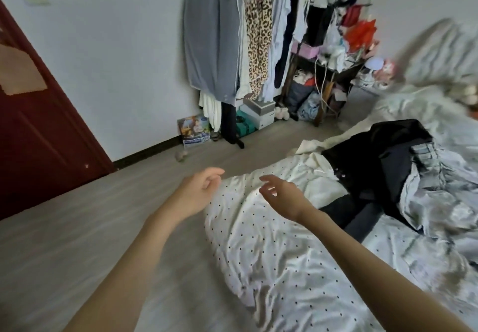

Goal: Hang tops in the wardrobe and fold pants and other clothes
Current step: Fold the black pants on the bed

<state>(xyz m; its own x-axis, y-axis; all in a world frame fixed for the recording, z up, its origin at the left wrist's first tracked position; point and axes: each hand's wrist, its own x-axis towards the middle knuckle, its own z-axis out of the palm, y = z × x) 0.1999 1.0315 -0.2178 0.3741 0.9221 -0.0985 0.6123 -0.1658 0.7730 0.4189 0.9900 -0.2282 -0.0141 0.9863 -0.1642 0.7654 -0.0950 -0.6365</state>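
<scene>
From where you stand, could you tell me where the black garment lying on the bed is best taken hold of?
Probably at its near left edge, beside the row of snaps, coming from the left. The black garment lies crumpled on the bed, with jeans over its right side, so the left edge is freest. Both the left hand and right hand are empty.

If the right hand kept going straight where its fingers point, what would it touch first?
Probably nothing soon: the right hand points up-left, over the dotted sheet toward bare floor. Depth is unclear.
</scene>
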